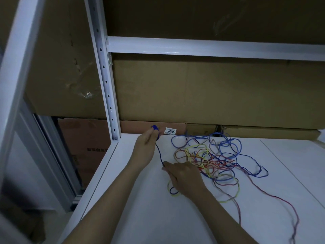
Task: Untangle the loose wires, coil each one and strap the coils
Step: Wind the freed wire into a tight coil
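Pinching a small blue coil between curled fingertips, the left hand is holding it above the white shelf, while the right hand is gripping the blue wire beside the tangled wires

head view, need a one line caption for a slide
Left hand holds a small blue coil while the right hand feeds blue wire from the tangle on a white shelf.

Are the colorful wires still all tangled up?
Mostly tangled. The wires lie in a messy heap of crossing loops on the shelf. Only a blue wire stretches free between the hands.
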`<act>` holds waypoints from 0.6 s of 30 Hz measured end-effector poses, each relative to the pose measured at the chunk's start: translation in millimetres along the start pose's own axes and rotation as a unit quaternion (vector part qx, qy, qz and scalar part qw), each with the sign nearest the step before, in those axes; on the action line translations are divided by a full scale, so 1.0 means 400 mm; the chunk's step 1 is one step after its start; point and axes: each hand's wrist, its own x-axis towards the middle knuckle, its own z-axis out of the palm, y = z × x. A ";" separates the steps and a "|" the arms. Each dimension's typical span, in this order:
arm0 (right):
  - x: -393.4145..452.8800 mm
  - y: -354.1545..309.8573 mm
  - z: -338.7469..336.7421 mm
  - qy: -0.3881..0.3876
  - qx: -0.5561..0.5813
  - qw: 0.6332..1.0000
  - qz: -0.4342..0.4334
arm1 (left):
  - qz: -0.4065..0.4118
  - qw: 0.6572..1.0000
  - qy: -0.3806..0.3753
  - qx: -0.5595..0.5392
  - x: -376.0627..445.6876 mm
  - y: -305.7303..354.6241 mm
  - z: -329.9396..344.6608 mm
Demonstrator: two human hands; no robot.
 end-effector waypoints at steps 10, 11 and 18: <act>0.027 0.054 -0.064 0.108 0.020 0.993 0.035 | -0.038 0.968 -0.195 0.152 -0.085 -0.067 -0.023; 0.034 0.060 -0.068 0.107 0.034 0.992 0.062 | -0.050 0.971 -0.201 0.122 -0.098 -0.061 -0.025; 0.056 0.050 -0.056 -0.009 0.041 0.993 0.113 | -0.104 0.968 -0.211 -0.082 -0.127 0.011 -0.030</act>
